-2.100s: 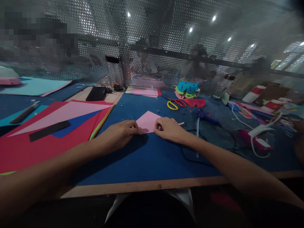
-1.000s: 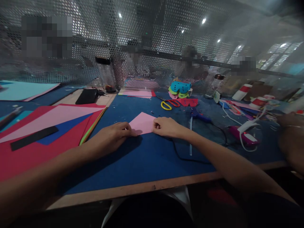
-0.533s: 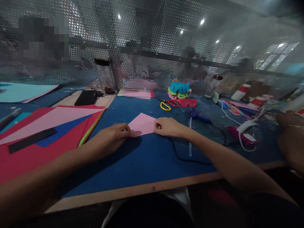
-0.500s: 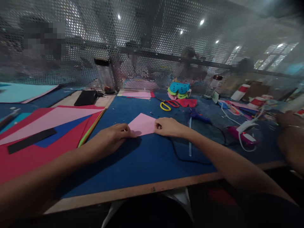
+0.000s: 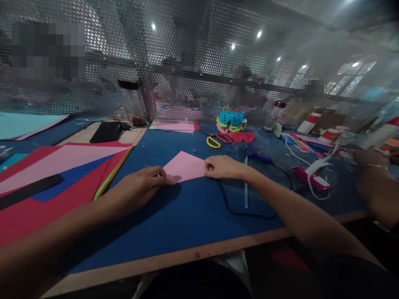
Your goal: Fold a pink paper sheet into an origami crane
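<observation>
While both hands were at the near side of the pink paper (image 5: 184, 167), the sheet lay flat on the blue tabletop (image 5: 174, 232), between them, its visible part peaked, with the top corner pointing away from the person. Left hand (image 5: 146, 182): at the paper's left corner, palm down, fingers partly curled, thumb tip on the near-left edge; could not tell whether it pinched the sheet or only pressed it. Right hand (image 5: 222, 167): at the right corner, fingers curled in, thumb against forefinger, paper edge gripped at the fingertips; that corner was hidden by the hand. Most of the sheet showed in the gap between the hands, with its near edge running from one to the other.

Surroundings, left: red paper (image 5: 59, 216) near the left forearm, with a black strip (image 5: 31, 192) lying across the sheets on top. Beyond the paper and to its right: scissors (image 5: 213, 142) with one yellow and one red handle loop, just beside a red cut-out (image 5: 242, 137). Blue glue gun (image 5: 257, 154) lay beyond the right wrist; its black cord (image 5: 229, 205) looped on the near side of the right forearm. Far right: another person's hand (image 5: 370, 160), well apart from the sheet.
</observation>
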A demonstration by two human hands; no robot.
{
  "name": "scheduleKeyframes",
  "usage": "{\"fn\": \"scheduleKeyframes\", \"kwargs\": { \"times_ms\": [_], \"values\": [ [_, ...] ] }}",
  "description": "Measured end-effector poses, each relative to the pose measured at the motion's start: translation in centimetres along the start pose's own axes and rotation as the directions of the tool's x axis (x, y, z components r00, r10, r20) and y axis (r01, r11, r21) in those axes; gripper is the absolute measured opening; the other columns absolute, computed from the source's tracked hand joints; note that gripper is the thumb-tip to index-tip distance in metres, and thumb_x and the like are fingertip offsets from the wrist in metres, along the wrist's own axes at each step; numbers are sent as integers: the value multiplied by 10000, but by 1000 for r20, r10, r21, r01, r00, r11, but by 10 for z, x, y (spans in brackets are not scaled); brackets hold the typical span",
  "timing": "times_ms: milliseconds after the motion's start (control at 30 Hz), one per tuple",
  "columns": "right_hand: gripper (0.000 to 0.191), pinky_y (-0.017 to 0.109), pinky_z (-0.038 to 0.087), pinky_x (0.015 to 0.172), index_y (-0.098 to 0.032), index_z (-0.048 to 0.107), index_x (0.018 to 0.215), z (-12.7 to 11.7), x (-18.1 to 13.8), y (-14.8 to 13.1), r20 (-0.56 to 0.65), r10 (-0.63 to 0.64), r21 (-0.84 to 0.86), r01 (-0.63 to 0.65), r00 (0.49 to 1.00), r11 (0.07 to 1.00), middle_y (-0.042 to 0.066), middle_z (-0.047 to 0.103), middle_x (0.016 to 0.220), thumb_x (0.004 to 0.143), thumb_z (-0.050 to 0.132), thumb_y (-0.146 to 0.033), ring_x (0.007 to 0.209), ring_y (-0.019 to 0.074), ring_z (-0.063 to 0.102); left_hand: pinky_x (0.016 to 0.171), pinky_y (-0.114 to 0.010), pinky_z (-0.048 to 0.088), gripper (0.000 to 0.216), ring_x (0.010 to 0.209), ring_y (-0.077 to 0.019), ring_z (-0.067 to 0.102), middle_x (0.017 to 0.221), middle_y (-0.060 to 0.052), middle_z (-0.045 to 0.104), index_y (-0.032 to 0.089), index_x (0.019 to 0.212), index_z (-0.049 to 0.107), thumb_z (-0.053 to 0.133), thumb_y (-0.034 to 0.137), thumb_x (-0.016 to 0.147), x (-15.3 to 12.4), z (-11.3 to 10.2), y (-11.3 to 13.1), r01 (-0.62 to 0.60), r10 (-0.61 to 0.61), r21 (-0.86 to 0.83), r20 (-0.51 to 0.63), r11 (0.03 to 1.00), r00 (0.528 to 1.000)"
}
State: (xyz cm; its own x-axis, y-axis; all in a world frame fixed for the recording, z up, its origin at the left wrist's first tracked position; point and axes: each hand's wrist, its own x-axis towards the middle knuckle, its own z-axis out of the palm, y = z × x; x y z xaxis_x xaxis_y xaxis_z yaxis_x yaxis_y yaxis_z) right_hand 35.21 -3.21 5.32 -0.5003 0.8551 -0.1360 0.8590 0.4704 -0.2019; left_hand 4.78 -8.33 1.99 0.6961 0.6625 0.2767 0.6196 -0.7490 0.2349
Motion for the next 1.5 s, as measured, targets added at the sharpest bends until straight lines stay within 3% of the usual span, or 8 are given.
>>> {"fn": "scheduleKeyframes", "kwargs": {
  "times_ms": [267, 600, 800, 1133, 1500],
  "values": [
    [258, 249, 370, 635, -190, 714, 972, -6, 0, 7, 27, -97, 71, 94, 995, 993, 58, 762, 1016, 894, 594, -404, 854, 180, 660, 905, -322, 528, 412, 1022, -211, 674, 1191, -50, 674, 337, 1282, 713, 389, 234, 1049, -1, 3, -2, 15, -15, -15, -6, 1000, 1000],
    [173, 239, 398, 689, -189, 712, 961, -1, 1, 4, -42, -112, 69, 115, 993, 991, 53, 757, 1034, 860, 624, -299, 891, 180, 668, 893, -325, 536, 411, 1009, -221, 684, 1173, -56, 681, 328, 1302, 706, 377, 284, 1060, 0, 1, 0, 28, -28, -15, 5, 1000, 1000],
    [161, 242, 390, 669, -192, 699, 978, -4, -1, 5, -3, -144, 115, 144, 990, 983, 55, 749, 1049, 860, 632, -278, 878, 174, 660, 849, -301, 538, 407, 960, -201, 684, 1119, -67, 699, 315, 1308, 707, 399, 249, 1051, 0, 0, 1, -16, 15, -18, -31, 1000, 999],
    [142, 256, 385, 714, -187, 692, 960, 7, 6, 2, -109, -113, 57, 120, 988, 991, 60, 732, 1043, 903, 608, -287, 913, 179, 641, 848, -327, 479, 446, 921, -202, 637, 1043, -64, 677, 311, 1330, 697, 410, 162, 1023, 4, 0, -8, 8, -4, 95, -41, 995, 999],
    [178, 248, 404, 693, -181, 707, 965, 7, 7, 0, -85, -53, 86, 61, 995, 994, 59, 747, 1015, 883, 611, -306, 871, 174, 654, 875, -328, 489, 420, 955, -216, 641, 1080, -81, 673, 271, 1262, 734, 398, 193, 1023, 5, 0, -7, 39, -37, 60, -33, 997, 999]
  ]
}}
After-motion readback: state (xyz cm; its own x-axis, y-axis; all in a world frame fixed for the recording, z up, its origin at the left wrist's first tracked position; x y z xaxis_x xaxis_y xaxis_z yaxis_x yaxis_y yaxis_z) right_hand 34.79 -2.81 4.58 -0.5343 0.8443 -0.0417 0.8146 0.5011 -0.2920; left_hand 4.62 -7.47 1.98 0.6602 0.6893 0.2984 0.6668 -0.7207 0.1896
